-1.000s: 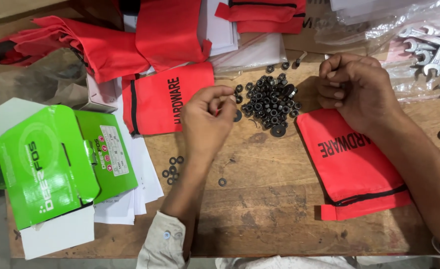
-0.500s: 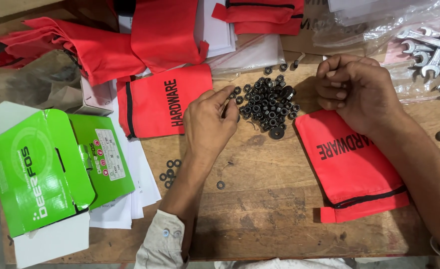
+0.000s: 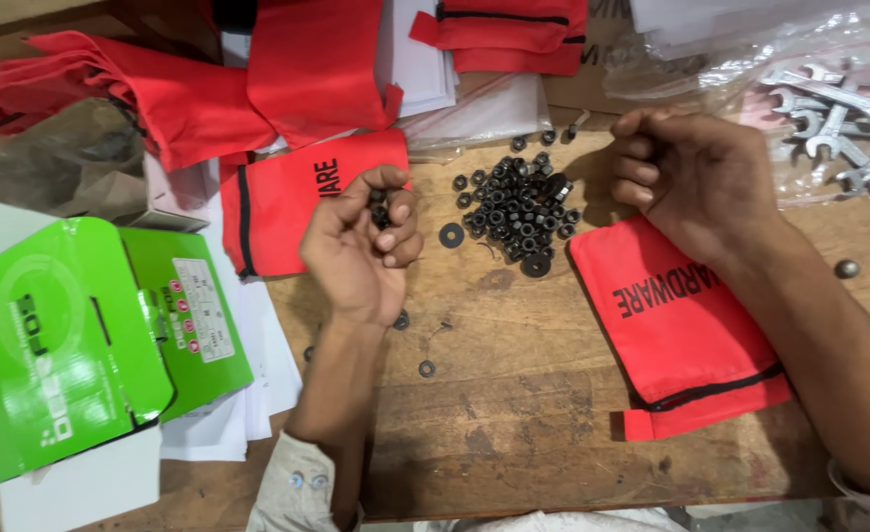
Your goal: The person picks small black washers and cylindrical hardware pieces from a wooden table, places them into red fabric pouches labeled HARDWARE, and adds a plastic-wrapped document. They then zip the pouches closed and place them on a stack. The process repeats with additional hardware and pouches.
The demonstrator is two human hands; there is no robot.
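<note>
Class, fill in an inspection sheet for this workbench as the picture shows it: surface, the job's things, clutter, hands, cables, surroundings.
Surface: worn wooden bench, stained.
Job's things: pile of black nuts mid-bench; flat washer beside it; red fabric pouch lying flat to the right.
Clutter: open green carton on white papers; more red pouches; bagged spanners; stray washers.
Hands: left hand palm up, pinching several black nuts; right hand loosely closed, contents hidden, wrist on the pouch.
Cables: nothing seen.
Surroundings: nothing seen beyond the bench.
</note>
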